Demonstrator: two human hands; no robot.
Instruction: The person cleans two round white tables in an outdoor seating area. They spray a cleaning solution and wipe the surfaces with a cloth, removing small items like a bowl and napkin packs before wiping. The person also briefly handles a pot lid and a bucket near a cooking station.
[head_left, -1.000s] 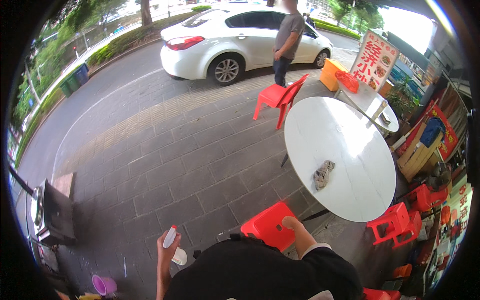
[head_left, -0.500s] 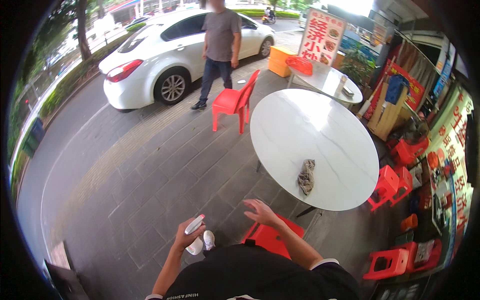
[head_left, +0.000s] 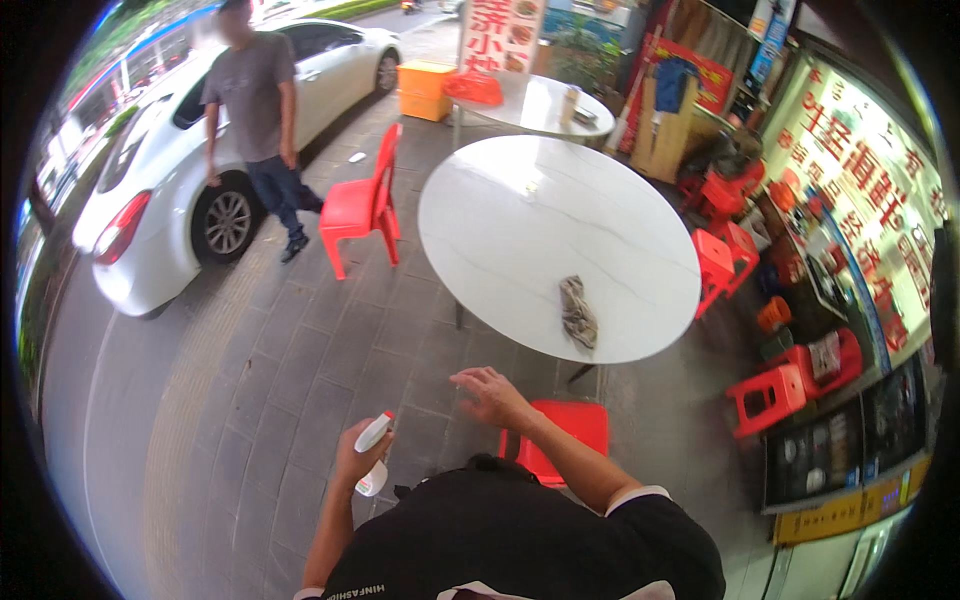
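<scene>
My left hand point(head_left: 357, 455) is closed round the neck of a white spray bottle point(head_left: 373, 481) with a red nozzle tip. To its right, my right hand point(head_left: 489, 396) hangs in the air with fingers apart, holding nothing. Just below that hand and forearm stands a red plastic stool point(head_left: 570, 435), partly covered by my arm and body. Beyond my hands is a round white marble-look table point(head_left: 500, 215). A crumpled grey-brown rag point(head_left: 577, 313) lies near its front edge, out of reach of both hands.
A red plastic chair point(head_left: 358, 210) stands left of the table, with a walking person point(head_left: 255, 110) and a white car point(head_left: 165, 210) beyond. Behind are a second table point(head_left: 535, 98) and an orange crate point(head_left: 424, 90). Red stools point(head_left: 775, 395) and a glass-fronted cabinet point(head_left: 840, 445) line the right.
The view has turned to the right, so table, chair and car sit further left. The person has walked on. My left hand still holds the spray bottle; the right stays raised and unfilled.
</scene>
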